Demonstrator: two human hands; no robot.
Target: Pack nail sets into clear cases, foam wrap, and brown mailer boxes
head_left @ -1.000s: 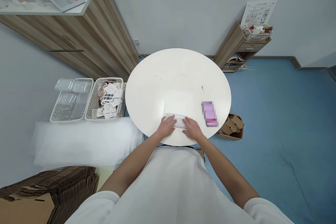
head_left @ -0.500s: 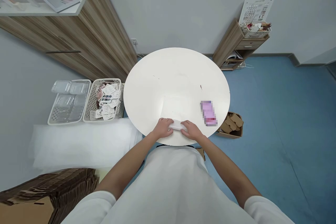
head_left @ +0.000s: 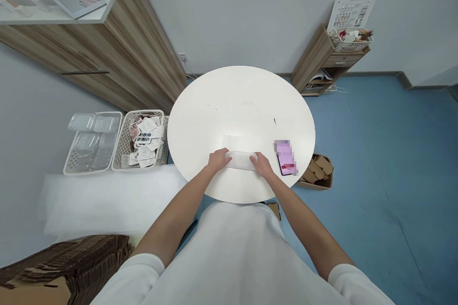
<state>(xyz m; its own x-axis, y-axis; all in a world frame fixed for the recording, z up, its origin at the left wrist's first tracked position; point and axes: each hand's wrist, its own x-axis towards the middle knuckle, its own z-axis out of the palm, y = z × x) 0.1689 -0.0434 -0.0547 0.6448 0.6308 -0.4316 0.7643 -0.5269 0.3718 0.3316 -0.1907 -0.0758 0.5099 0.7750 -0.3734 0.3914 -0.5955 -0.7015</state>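
Note:
A white, translucent packing sheet [head_left: 234, 142] lies on the round white table [head_left: 200, 105], its near part folded over into a flat roll [head_left: 240, 160]. My left hand [head_left: 219, 158] grips the roll's left end, thumb on the near side and fingers over the far side. At the right end, my right hand [head_left: 262, 165] holds it in the same way. Whatever may be inside the roll is hidden. A phone [head_left: 285, 157] with a blurred purple screen lies to the right of my right hand.
Left of the table stand a basket of cards [head_left: 123, 147] and a basket of clear plastic boxes [head_left: 67, 164]. Nearer are stacked white sheets [head_left: 107, 202] and flattened cardboard [head_left: 96, 262]. A carton [head_left: 315, 186] holding small brown boxes sits on the floor at right.
Both hands have moved slightly away from my body and a little farther apart. The white roll between them has moved forward over the sheet and now shows wider.

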